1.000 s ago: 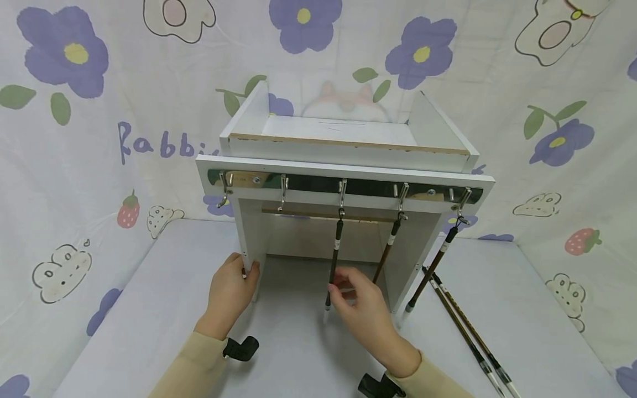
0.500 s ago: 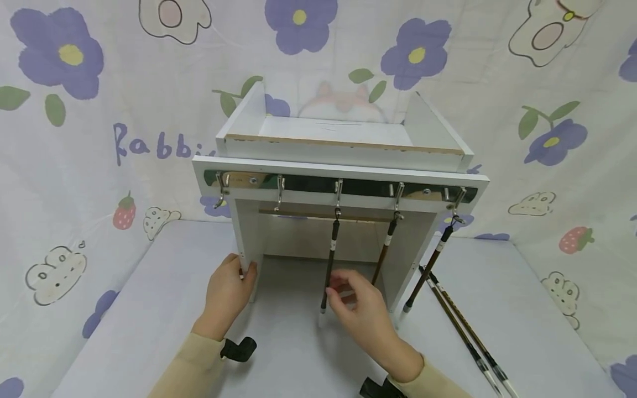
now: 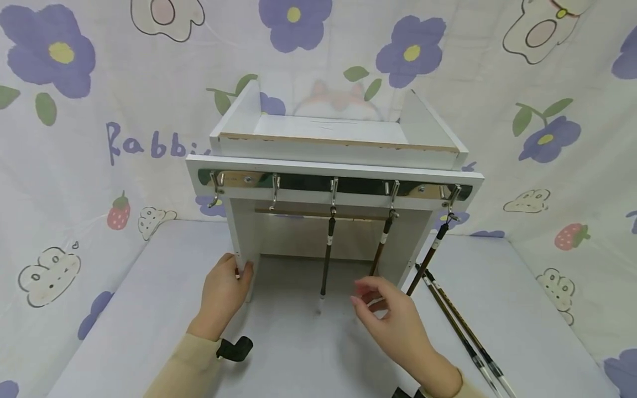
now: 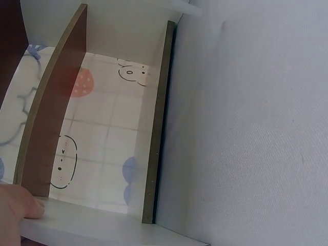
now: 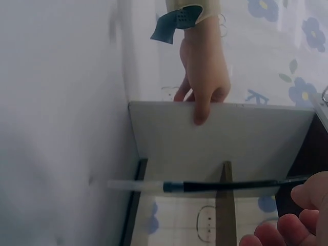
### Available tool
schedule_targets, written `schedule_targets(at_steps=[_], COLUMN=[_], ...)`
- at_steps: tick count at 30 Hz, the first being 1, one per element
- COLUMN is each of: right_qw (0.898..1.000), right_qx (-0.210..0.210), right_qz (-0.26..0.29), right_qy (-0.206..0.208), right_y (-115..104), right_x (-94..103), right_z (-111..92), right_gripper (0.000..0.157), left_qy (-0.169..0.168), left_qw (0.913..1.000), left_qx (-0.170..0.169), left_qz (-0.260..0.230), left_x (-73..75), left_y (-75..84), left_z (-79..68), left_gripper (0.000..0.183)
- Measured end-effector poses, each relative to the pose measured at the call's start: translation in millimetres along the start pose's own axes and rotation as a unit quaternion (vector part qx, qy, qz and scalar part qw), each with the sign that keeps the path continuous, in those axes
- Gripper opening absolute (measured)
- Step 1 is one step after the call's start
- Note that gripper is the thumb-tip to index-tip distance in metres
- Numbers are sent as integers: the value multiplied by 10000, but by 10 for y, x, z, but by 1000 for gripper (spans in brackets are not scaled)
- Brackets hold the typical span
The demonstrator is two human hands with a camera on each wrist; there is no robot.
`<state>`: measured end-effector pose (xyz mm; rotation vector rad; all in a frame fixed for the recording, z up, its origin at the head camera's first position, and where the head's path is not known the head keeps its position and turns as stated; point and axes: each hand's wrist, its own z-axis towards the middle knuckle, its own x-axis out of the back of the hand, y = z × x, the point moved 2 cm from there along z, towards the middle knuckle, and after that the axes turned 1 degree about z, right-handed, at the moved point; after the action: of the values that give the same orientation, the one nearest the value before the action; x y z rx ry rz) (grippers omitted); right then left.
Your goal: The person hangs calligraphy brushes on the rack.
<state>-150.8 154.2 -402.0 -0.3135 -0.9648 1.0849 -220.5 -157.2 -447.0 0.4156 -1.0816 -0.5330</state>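
Observation:
A white wooden rack (image 3: pixel 318 162) stands in the middle of the head view, with a row of metal hooks on its front board. My left hand (image 3: pixel 222 294) grips the rack's left side panel (image 3: pixel 244 226), thumb on the inner face and fingers outside. From the middle hook hangs a calligraphy brush (image 3: pixel 326 257) by its loop, pale tip down. Two more brushes hang to its right, one dark brown (image 3: pixel 380 251) and one at the right end (image 3: pixel 430 255). My right hand (image 3: pixel 395 323), loosely curled and holding nothing, is right of the middle brush, apart from it.
Two brushes (image 3: pixel 460 320) lie side by side on the white table, right of the rack. The two left hooks (image 3: pixel 275 192) carry nothing. Behind everything hangs a printed cloth (image 3: pixel 164 88). A low tray-like top (image 3: pixel 338 130) sits on the rack.
My right hand has let go of the middle brush and moved right and slightly down, away from it. That brush hangs freely. My left hand keeps its grip on the panel.

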Motion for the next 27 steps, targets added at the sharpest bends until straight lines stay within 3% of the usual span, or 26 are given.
schedule_targets(at_steps=[11, 19, 27], right_qw=[9996, 9976, 9965], right_qx=[30, -179, -493], right_qz=[-269, -648, -620], right_qy=[-29, 170, 282], right_y=[97, 216, 296], right_x=[278, 445, 590], right_z=[-134, -244, -317], right_gripper=[29, 34, 32], left_qy=[-6, -25, 10], left_qw=[10000, 10000, 10000], left_qx=[0, 11, -33], left_qz=[-30, -16, 12], left_x=[3, -16, -13], left_y=[-12, -26, -16], left_z=[-2, -4, -10], left_gripper=[23, 22, 23])
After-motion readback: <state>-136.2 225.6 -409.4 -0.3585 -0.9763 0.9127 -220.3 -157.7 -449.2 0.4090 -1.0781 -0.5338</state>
